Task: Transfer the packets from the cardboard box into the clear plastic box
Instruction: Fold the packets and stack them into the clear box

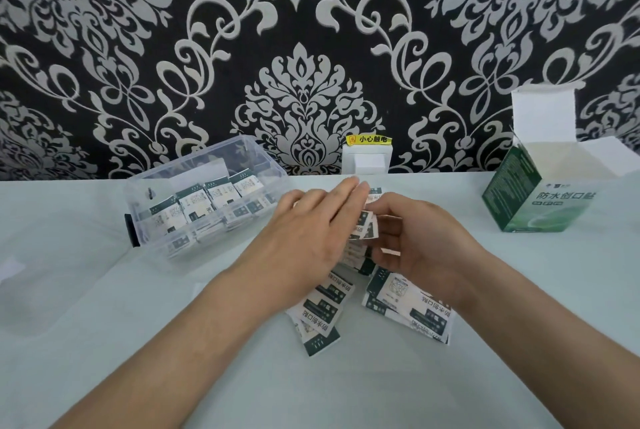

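Packets (325, 311) lie loose mid-desk (311, 387); right hand (415, 245) pinches a few, left hand (311, 231) straight-fingered against them; best to square their edges before lifting toward clear plastic box (152, 245), back-left.

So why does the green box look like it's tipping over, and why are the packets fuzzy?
In the head view, the wide-angle lens stretches the edges, so the cardboard box at the right seems to lean; the packets between the left hand and right hand look soft, probably motion blur; the light is even, shadows faint.
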Motion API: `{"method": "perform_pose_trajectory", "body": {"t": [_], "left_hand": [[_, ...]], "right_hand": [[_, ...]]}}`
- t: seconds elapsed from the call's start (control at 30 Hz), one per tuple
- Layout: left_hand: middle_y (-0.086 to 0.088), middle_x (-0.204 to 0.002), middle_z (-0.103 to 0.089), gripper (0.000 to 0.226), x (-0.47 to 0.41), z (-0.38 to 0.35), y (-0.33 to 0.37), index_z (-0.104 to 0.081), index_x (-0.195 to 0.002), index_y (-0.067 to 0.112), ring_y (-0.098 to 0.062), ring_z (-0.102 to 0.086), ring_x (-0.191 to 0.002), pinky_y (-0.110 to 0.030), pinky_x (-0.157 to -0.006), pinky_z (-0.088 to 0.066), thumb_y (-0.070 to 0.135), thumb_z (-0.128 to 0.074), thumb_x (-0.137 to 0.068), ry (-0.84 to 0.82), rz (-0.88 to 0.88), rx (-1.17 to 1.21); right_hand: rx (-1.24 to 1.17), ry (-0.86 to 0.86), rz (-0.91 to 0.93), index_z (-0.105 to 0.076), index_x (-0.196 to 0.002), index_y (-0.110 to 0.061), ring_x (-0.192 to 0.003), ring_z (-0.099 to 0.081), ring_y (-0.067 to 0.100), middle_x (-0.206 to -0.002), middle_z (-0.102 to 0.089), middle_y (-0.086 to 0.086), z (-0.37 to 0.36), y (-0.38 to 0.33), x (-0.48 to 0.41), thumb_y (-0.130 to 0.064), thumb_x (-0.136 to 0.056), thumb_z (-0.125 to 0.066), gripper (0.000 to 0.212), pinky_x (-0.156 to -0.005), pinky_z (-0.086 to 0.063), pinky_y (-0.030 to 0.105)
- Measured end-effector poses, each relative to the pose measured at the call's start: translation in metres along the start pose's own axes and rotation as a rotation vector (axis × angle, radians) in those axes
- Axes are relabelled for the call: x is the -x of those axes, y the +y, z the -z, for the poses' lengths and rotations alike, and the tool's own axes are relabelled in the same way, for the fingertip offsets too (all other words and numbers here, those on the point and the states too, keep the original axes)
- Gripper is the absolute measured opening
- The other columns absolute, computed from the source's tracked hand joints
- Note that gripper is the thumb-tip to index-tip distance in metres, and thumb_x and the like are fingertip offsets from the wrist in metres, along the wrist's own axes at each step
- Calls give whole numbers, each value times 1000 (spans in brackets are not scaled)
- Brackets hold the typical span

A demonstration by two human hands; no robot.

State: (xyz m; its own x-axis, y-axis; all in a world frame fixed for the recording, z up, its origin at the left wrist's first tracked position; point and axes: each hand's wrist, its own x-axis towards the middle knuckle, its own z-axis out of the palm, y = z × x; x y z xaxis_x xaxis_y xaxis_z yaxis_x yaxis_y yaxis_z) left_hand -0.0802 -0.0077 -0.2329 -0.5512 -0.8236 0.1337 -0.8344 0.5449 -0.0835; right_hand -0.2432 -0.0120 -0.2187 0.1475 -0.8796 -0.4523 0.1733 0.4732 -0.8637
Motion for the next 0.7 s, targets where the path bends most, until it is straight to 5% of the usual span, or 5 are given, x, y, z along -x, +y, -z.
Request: {"method": "perform_pose_trajectory", "body": {"t": [0.1,0.27,0.43,0.53,0.7], "left_hand": [[-1,-128,-35,66,-2,3,-1,5,-151,16,-17,-37,-107,-33,-91,-31,17,-32,-96,13,25,12],[6,-101,-24,62,-3,9,2,2,-151,16,-11,-23,-90,-30,-84,-27,26,-31,-99,-5,59,62],[12,-114,-23,78,2,18,2,4,-152,27,-5,-23,-112,-31,-103,-28,39,-44,-91,-112,45,364],[26,-122,-33,71,8,31,-13,-15,-151,37,4,-37,-116,-27,-106,-33,45,-53,-91,-159,156,614],[22,-109,-51,50,31,50,-37,-46,-133,40,1,-53,-96,-27,-92,-46,33,-66,-87,-198,170,350]], "right_hand": [[131,-39,-26,-66,-85,-11,-66,-62,19,-77,-69,8,2,-2,-1,-18,-89,-53,15,-58,-46,28],[245,-193,77,-70,-100,-8,-73,-65,15,-82,-71,5,8,-9,1,-27,-92,-61,22,-65,-52,27],[248,-286,175,-66,-113,-8,-64,-68,19,-82,-71,12,9,-12,5,-1,-85,-67,30,-52,-53,19],[241,-254,147,-66,-109,-7,-64,-70,20,-85,-73,14,9,-14,5,4,-86,-63,25,-49,-53,19],[454,-117,188,-65,-100,-7,-69,-74,22,-92,-76,12,8,-11,5,2,-90,-62,14,-54,-57,21]]}}
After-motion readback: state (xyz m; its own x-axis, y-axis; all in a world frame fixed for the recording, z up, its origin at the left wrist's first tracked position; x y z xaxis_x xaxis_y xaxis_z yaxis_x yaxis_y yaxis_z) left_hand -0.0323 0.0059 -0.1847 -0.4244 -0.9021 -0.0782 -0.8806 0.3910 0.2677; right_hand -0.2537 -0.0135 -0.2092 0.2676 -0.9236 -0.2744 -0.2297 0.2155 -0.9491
